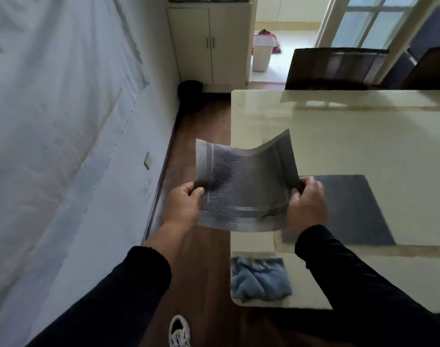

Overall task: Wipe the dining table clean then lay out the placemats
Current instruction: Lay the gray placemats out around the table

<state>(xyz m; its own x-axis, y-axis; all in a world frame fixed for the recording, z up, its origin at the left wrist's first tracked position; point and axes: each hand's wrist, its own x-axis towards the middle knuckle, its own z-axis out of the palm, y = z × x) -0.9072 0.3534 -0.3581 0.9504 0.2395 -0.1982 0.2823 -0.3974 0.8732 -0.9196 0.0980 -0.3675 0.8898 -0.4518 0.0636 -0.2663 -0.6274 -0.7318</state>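
Note:
I hold a grey woven placemat [244, 181] in the air over the left edge of the glossy cream dining table [351, 136]. My left hand [182, 206] grips its left side and my right hand [306, 204] grips its right side; the mat bows upward between them. A second dark grey placemat [349, 209] lies flat on the table just right of my right hand. A crumpled blue cloth [260, 278] rests on the table's near left corner.
A dark chair [336, 67] stands at the table's far side. A white wall [63, 146] runs along the left, with a strip of wooden floor [203, 136] between it and the table. A cream cabinet [208, 43] and white bin [262, 53] stand beyond.

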